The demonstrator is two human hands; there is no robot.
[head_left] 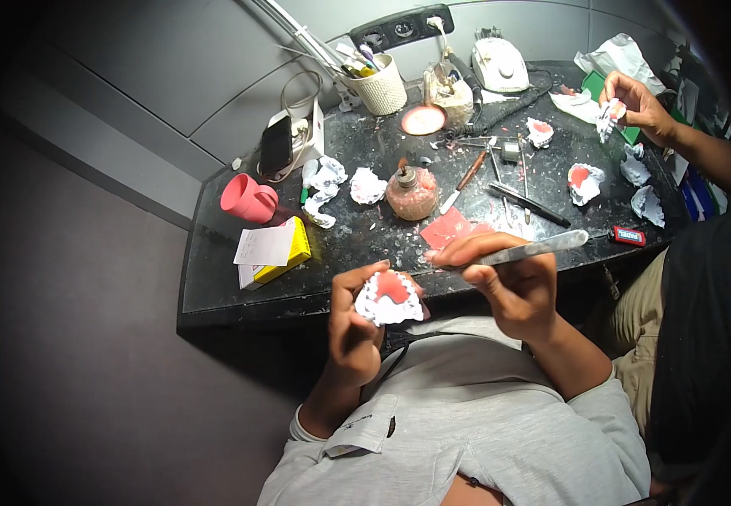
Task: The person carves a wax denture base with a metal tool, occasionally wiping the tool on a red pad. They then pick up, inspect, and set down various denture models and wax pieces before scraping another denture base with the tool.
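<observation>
My left hand grips a white plaster dental cast, held up in front of the table edge with its teeth showing. Pink wax covers the palate area of this cast. To the right, my right hand is closed around a flat tool with a long silvery handle. The handle points right, and the tool's working tip near the fingertips is too small to make out. Just beyond my right fingers, a pink wax sheet lies on the dark table.
A glass burner burns with a small flame. Near it lie a wooden-handled knife, a black pen and several casts. A pink mug and yellow box stand left. Another person's hand holds a cast at right.
</observation>
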